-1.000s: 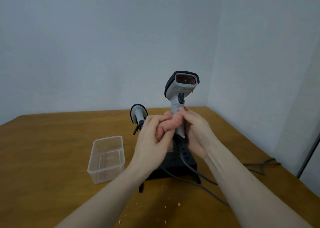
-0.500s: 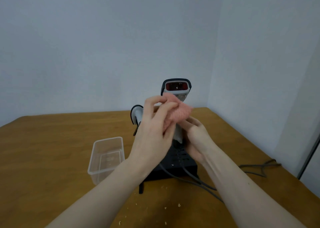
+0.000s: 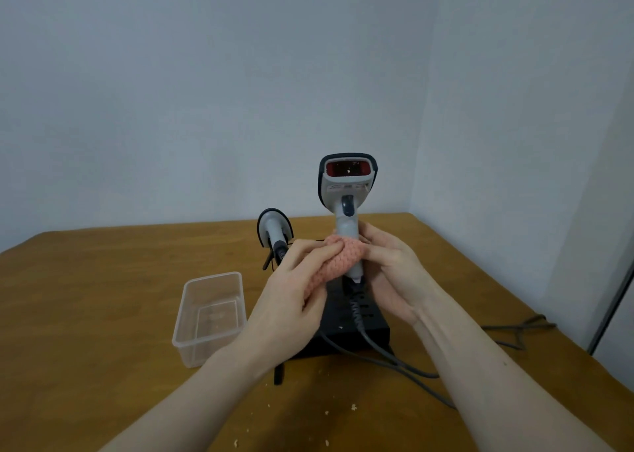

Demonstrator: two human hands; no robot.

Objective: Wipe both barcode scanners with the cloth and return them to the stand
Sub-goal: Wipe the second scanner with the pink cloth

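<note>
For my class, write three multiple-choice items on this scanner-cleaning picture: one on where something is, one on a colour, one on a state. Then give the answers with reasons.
1. Where is the clear plastic container?
A. On the stand
B. On the table, left of the stand
C. In the right hand

2. What colour is the cloth?
A. Pink
B. Blue
C. White

3. What state is the raised scanner in?
A. Lying flat
B. Docked
C. Held upright

Answers:
1 B: the container sits on the table beside the stand.
2 A: the cloth under the left hand is pink.
3 C: the right hand holds the scanner upright.
</note>
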